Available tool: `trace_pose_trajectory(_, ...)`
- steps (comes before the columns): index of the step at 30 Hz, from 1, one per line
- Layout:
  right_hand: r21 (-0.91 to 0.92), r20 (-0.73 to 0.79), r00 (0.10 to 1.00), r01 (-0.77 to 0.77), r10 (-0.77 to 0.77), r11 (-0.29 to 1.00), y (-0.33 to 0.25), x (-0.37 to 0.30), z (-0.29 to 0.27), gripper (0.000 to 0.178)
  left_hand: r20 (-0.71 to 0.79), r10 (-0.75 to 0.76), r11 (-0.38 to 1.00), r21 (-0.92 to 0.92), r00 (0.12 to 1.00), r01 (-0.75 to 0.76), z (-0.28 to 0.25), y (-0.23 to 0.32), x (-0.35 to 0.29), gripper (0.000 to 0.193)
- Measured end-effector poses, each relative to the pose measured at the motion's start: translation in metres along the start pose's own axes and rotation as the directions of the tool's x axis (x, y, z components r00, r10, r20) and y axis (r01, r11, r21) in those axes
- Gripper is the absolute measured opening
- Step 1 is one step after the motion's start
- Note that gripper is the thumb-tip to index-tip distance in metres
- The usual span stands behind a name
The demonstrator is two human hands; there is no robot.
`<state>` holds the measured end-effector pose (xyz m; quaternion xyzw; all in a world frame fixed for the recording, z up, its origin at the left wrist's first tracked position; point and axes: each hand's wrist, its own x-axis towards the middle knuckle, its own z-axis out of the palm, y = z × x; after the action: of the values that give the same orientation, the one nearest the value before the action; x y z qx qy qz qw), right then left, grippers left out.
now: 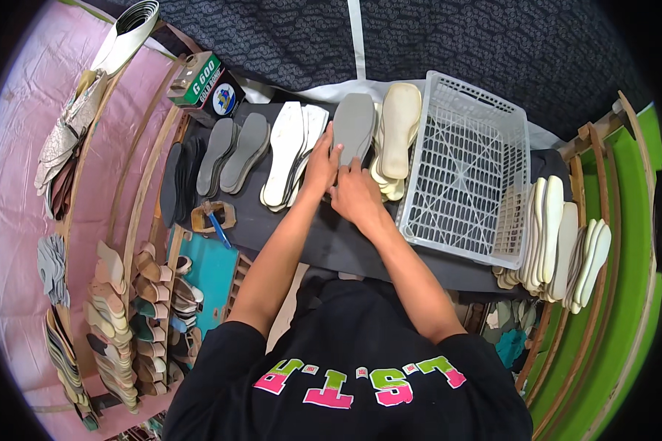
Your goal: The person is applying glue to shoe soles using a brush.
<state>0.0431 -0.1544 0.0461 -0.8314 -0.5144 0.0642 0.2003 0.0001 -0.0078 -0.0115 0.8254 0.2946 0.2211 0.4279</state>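
A grey insole point(354, 121) lies toe-end away from me in the middle of the dark worktable. My left hand point(321, 167) grips its left edge, the thumb resting on top. Curled over its near end are the fingers of my right hand point(357, 197); their tips are partly hidden. Left of my hands is a pile of white insoles point(284, 147), some with dark layers beneath. Cream insoles point(400, 128) are stacked just to the right. Farther left lie two piles of dark grey insoles point(246, 151) and a black pile point(187, 176).
A white plastic crate point(460, 162) stands right of the piles. At the back left is a metal can point(206, 84); nearer, a small glue-stained container point(213, 216) holds a blue-handled brush point(218, 231). Wooden racks flank the table, with cream insoles point(544, 228) on the right.
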Motion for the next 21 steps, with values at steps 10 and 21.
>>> trace_pose_trajectory(10, 0.048, -0.085, 0.996, 0.039, -0.034, 0.998, 0.009, -0.001, 0.012, 0.047, -0.055, -0.056, 0.973, -0.228, 0.997, 0.043, -0.007, -0.004, 0.002, 0.064)
trace_pose_trajectory(21, 0.29, -0.089, 0.962, -0.222, 0.257, 0.931, -0.018, -0.007, 0.004, 0.066, -0.128, 0.03, 0.898, -0.432, 0.991, -0.083, -0.023, -0.007, 0.016, 0.044)
